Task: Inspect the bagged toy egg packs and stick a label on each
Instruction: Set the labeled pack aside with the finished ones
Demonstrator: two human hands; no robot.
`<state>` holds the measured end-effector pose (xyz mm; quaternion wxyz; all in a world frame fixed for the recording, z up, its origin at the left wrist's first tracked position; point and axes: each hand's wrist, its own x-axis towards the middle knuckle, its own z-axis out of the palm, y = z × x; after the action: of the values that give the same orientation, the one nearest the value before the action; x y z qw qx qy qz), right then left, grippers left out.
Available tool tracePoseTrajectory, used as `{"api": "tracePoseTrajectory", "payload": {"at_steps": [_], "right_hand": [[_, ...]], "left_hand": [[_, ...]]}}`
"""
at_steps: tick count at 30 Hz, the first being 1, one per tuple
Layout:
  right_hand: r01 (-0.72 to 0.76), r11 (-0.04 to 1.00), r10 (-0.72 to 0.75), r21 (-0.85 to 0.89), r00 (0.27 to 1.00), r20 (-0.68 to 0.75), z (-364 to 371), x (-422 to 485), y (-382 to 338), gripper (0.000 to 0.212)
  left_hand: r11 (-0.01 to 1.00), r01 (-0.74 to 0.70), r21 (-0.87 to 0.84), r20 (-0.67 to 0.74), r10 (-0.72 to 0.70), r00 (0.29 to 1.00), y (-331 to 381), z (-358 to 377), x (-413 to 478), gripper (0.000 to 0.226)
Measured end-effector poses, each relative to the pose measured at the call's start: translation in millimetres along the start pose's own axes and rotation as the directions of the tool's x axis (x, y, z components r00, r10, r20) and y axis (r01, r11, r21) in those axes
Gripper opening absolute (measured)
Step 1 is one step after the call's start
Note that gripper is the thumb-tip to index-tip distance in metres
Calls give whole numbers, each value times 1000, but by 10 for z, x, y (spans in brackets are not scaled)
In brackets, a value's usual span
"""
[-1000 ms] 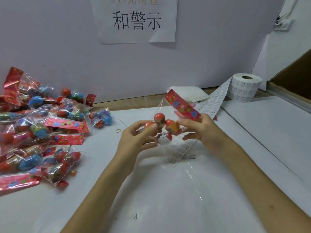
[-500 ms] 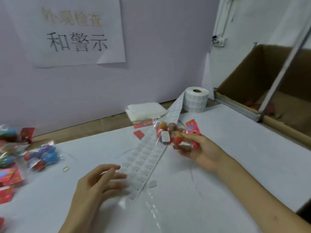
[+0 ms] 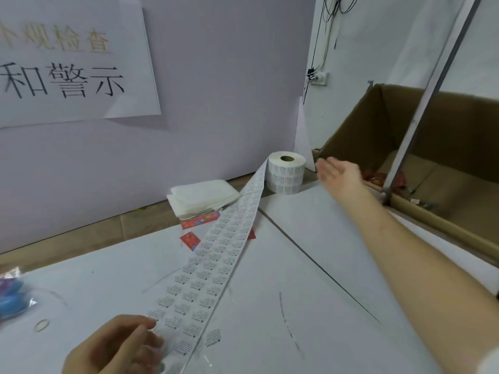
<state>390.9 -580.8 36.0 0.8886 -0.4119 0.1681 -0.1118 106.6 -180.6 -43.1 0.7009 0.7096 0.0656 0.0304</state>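
Changed since half a second earlier: clear-bagged pack of red and orange toy eggs no longer in the right hand (image 3: pixel 340 176). Right hand now reached out past the far right corner of the white paper-covered desk (image 3: pixel 310 265) toward the open brown cardboard box (image 3: pixel 445 125), fingers straight and apart, holding nothing. Red-topped bagged packs (image 3: pixel 374 177) dimly visible on the box floor just beyond the hand; probable resting place of the finished pack, by inference only.

Left hand (image 3: pixel 113 346) low at the near left of the desk, fingers curled, fingertips (image 3: pixel 147 326) touching the near end of the long white printed label strip (image 3: pixel 216 268); pinch or mere contact not decidable. Long axis of the strip diagonal, from the white label roll (image 3: pixel 286 174) at the far edge down to the left hand.

Likely next work: clear bag of blue toy eggs (image 3: pixel 10 298) at the left edge of the desk, to the left of the left hand and well apart from the right. Left hand much the nearer.
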Motion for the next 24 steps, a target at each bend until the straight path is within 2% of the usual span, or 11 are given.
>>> {"api": "tracePoseTrajectory", "payload": {"at_steps": [3,6,9,12,17,21,24], "right_hand": [[-98,966,135,-241,981,142,66,-359,460,19],[-102,904,233,-414,932,279,132,-756,813,20],[9,822,326,-569,812,484,385,-1233,1150,25],[234,718,367,-656,673,642,775,-1740,1470,24],[653,519,366,-552,414,834,1448,-2417,2132,13],[826,385,442,-410,225,868,1926,-2748,2719,43],[916,259,503,-305,142,853,2236,-2922,3134,62]], "left_hand": [[999,-44,5,-122,44,992,-77,-11,57,20],[996,-84,25,-116,86,989,-150,31,59,18],[994,-104,46,-106,108,988,-174,33,48,23],[992,-98,79,-103,106,989,-193,-8,22,27],[985,-110,133,-86,122,989,-139,-15,-37,16],[987,-100,124,-116,114,987,-151,-57,-20,16],[985,-105,136,-97,118,988,-164,-76,-17,19]]}}
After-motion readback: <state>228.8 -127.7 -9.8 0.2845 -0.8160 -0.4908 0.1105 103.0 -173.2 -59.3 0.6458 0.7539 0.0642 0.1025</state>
